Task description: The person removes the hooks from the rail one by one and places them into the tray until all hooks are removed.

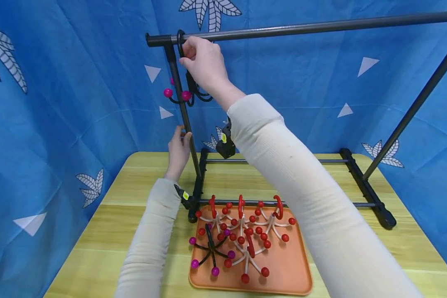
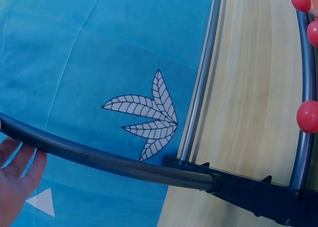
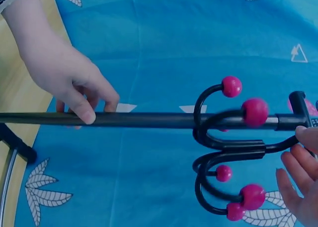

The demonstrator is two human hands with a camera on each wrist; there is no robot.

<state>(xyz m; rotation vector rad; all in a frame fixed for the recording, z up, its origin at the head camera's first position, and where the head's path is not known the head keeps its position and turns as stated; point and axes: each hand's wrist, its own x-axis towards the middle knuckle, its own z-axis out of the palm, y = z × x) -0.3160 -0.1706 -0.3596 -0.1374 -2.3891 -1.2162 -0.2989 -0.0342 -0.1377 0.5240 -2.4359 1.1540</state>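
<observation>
right hand pinching black multi-hook hanger by its loop at top rail, far left, to hang it. left hand gripping upright post, steadying rack. more hangers on orange tray, near surface.

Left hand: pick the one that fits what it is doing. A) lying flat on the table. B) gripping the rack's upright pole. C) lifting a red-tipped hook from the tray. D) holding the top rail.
B: the left hand grips the rack's upright pole partway up, while the right hand holds the black hook with pink tips at the top rail.
</observation>
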